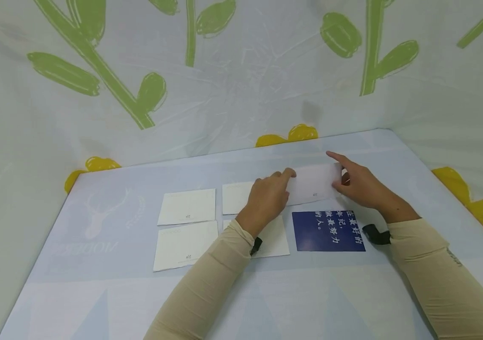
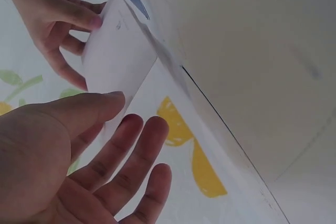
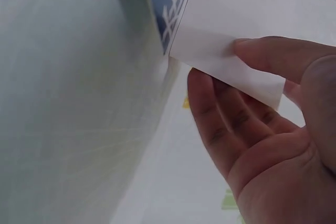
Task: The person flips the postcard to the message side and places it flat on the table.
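Both hands hold one white card [image 1: 309, 184] just above the far part of the table, with its plain side and a small printed mark showing. My left hand [image 1: 267, 198] pinches the left end between thumb and index finger; its other fingers [image 2: 149, 140] spread loosely beside the card. At the opposite end, my right hand [image 1: 360, 184] has its thumb on the card's face and fingers behind, as the right wrist view shows. A dark blue card [image 1: 328, 231] with white writing lies flat on the table, nearer the body than the held card.
White cards lie in two columns on the left: a back left card [image 1: 187, 206], a front left card [image 1: 184, 245], a back middle card [image 1: 234, 196] and a front middle card [image 1: 276, 238] partly behind the left arm. A leaf-patterned curtain [image 1: 241, 94] hangs behind the pale table [image 1: 109, 264].
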A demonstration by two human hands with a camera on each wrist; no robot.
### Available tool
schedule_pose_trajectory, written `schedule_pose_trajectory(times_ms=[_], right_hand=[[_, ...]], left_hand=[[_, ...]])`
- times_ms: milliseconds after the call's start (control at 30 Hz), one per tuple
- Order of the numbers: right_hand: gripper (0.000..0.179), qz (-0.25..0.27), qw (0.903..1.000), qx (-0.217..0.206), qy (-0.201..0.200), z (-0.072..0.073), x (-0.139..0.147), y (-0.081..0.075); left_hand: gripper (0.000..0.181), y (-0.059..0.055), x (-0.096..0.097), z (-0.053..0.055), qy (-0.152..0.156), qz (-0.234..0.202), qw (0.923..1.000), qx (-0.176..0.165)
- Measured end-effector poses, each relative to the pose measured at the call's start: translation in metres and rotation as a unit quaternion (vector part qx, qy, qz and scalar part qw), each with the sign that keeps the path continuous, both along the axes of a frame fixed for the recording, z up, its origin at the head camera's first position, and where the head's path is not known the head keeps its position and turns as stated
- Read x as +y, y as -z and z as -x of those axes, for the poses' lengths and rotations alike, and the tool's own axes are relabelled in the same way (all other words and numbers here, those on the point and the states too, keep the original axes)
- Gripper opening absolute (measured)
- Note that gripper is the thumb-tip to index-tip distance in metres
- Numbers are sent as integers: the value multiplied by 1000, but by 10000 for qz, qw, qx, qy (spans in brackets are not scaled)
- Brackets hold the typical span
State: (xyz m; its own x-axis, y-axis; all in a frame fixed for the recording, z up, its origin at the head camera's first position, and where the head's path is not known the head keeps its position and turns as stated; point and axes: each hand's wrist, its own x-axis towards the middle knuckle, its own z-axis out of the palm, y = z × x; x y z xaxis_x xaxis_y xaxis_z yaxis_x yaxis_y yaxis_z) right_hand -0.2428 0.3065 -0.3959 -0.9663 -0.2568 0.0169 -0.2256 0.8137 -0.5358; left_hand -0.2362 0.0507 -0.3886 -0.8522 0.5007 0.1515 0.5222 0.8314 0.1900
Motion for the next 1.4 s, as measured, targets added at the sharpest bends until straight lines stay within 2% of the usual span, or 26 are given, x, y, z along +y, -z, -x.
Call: schedule_pose_trajectory(times_ms=[133,300,633,967,1400], right_hand=[[93,-128,9996,-230,41,0,-5,1],[98,-370,9989,-281,69,0,-6,3],[67,-372,9978,-549,95,-1,-6,4],[67,-600,9959,-674,82,-2,-5,6],[63,-789,9950,-614,-79,-1,-2,9]], left_hand=[[49,0,-2,-2,-72,134,9999,-77],[45,2,-1,-2,-36,219,9997,-86],[40,5,1,-2,52,533,9984,-180],[43,6,1,-6,99,1035,9941,-304],[41,7,1,-6,238,1145,9906,-715]])
